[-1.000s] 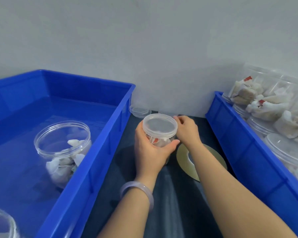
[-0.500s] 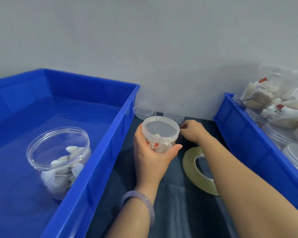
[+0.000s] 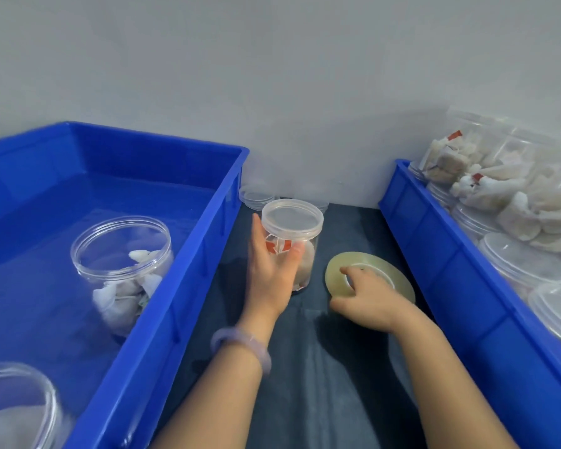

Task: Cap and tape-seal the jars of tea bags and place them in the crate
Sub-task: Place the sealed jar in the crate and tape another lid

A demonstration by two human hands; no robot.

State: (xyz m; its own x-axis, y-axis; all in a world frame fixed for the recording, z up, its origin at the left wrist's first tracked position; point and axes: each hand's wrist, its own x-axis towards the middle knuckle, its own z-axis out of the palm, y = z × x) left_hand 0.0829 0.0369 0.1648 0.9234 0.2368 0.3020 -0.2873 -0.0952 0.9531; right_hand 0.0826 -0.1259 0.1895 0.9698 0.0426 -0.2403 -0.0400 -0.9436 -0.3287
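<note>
A clear jar of tea bags (image 3: 297, 236) with a translucent cap stands on the dark table between two blue crates. My left hand (image 3: 272, 270) grips its side, thumb in front. My right hand (image 3: 365, 298) rests on the flat roll of clear tape (image 3: 374, 268) lying to the right of the jar, with the index finger at the roll's centre hole and the thumb at its near edge. The left blue crate (image 3: 182, 286) holds a clear jar of tea bags (image 3: 123, 267) and part of a second one (image 3: 17, 406) at the bottom left.
The right blue crate (image 3: 460, 286) holds stacked clear jars and loose tea bags (image 3: 499, 196). Spare clear lids (image 3: 256, 197) sit by the wall behind the jar. The grey wall is close behind everything.
My right hand left the jar's cap and came down and right onto the tape roll. My left hand kept its hold on the jar.
</note>
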